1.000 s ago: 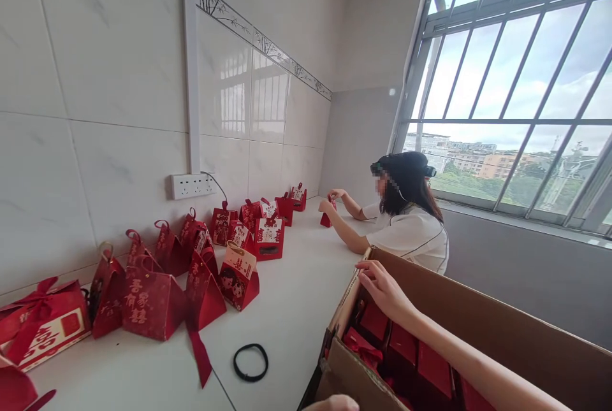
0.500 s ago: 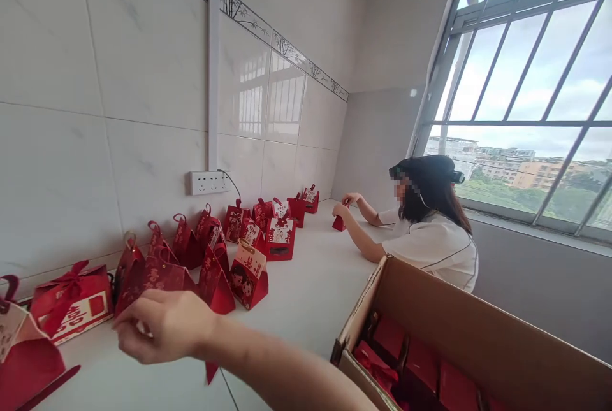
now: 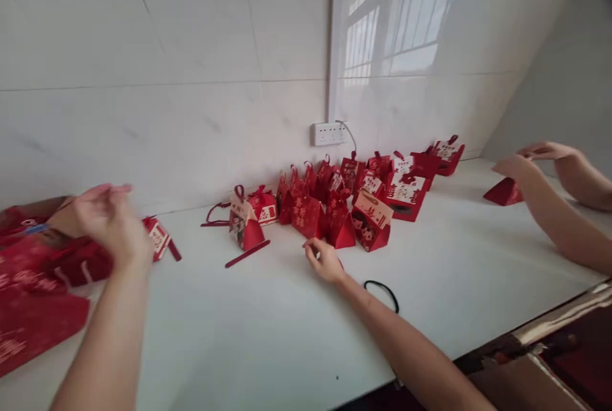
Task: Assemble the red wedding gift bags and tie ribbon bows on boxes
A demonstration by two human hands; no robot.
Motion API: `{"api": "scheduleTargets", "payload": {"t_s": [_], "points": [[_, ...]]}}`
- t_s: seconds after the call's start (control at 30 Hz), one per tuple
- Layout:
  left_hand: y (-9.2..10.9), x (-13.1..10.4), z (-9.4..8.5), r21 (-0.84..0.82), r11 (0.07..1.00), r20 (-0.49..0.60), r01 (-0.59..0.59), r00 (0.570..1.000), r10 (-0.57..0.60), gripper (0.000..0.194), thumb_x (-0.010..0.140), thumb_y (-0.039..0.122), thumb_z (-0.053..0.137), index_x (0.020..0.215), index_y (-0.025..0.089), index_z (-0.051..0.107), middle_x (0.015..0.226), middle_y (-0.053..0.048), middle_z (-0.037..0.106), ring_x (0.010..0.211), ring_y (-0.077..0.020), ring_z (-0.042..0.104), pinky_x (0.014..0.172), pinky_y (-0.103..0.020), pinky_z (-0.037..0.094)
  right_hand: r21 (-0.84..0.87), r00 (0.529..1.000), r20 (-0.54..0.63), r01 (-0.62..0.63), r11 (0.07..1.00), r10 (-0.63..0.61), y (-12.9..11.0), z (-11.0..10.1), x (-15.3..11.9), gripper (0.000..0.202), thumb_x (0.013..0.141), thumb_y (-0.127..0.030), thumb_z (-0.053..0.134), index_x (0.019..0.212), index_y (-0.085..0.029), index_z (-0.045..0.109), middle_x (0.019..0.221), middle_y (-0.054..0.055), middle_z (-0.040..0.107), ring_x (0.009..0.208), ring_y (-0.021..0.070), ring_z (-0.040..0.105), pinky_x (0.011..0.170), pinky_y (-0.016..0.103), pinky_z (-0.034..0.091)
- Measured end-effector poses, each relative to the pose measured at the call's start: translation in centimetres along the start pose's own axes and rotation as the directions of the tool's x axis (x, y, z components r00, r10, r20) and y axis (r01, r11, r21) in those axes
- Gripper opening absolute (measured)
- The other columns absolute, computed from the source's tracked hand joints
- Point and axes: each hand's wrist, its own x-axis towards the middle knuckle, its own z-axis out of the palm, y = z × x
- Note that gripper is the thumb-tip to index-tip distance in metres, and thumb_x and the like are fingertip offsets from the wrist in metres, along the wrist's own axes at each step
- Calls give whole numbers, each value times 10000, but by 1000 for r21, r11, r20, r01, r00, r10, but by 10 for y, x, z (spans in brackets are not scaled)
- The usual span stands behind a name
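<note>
My left hand (image 3: pixel 108 220) is raised at the left with its fingers stretched out, blurred by motion, and nothing shows in it. Behind and beside it lie red gift bags (image 3: pixel 43 309) and a small red-and-white box (image 3: pixel 157 237). My right hand (image 3: pixel 322 260) hovers above the white table (image 3: pixel 248 328), its fingers curled and thumb drawn in, with nothing visible between them. Just beyond it stand several red paper gift boxes with ribbon loops, among them a dark red box (image 3: pixel 306 215) and one with a cartoon couple (image 3: pixel 370 220). A box with a cream top (image 3: pixel 245 223) stands to its left.
At the right a co-worker's hands (image 3: pixel 530 159) are at a small red box (image 3: pixel 504 192). A cardboard carton (image 3: pixel 530 379) is at the lower right. A black cord (image 3: pixel 385 290) lies near my right forearm. A power socket (image 3: pixel 329 134) is on the tiled wall.
My view has swung left and down, bringing my left hand and the red bags into sight. My right hand now appears left of the main group of boxes, its fingers still curled.
</note>
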Motion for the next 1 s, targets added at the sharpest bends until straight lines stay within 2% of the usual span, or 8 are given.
{"api": "scheduleTargets", "payload": {"t_s": [0.13,0.3,0.4,0.47,0.53,0.63,0.8,1.0], "points": [[-11,-11,-18,-40,996,18,-79,997,80,321,933,206,350,644,147,477,464,72,453,549,-111,626,665,-246,481,81,996,28,-89,993,87,10,11,-5,223,837,-360,447,982,-195,487,685,1,550,574,138,517,534,240,423],[-29,-35,-10,112,989,233,-94,970,66,262,904,332,365,815,157,539,564,34,586,631,-123,654,718,-252,489,86,979,-55,-190,978,195,11,8,-7,271,824,-471,497,873,-211,437,642,-18,535,517,124,491,494,229,393],[-46,-40,-9,515,832,661,-208,714,-231,314,866,443,419,990,203,580,919,-43,696,922,-183,656,813,-285,478,61,958,-109,-260,964,266,7,4,-4,340,851,-527,439,722,-213,434,505,-38,475,466,118,441,486,229,363],[-54,-44,-8,649,686,735,-328,503,-455,411,792,530,511,1022,204,606,1108,-102,655,1029,-271,622,833,-352,480,44,949,-116,-289,956,292,2,2,-3,409,866,-551,387,652,-207,440,477,-28,468,449,115,422,473,231,348],[-56,-52,-6,684,630,726,-367,418,-545,482,697,566,607,955,161,647,1069,-162,661,969,-348,636,809,-426,488,28,947,-103,-303,953,304,-1,2,-3,462,864,-573,367,606,-199,452,468,-17,471,428,113,412,449,233,334],[-56,-73,5,689,625,722,-366,421,-549,614,719,617,554,1050,105,629,1078,-211,647,978,-379,622,827,-484,481,17,948,-88,-305,952,306,-1,4,-2,488,838,-604,389,590,-192,473,455,-12,473,407,118,417,422,237,328],[-75,-117,29,687,603,692,-406,620,-370,783,842,494,463,1400,-13,253,1457,-266,290,1329,-366,331,961,-473,433,24,947,-101,-304,952,305,4,7,-1,499,829,-621,376,594,-193,474,457,-9,469,406,123,425,420,240,335],[-97,-119,34,605,704,702,-373,667,-250,435,881,214,375,1282,70,462,1287,-200,545,1151,-298,554,916,-393,471,40,953,-92,-288,957,290,6,10,1,514,818,-637,374,574,-195,471,454,-9,466,413,123,440,438,240,357]]}}
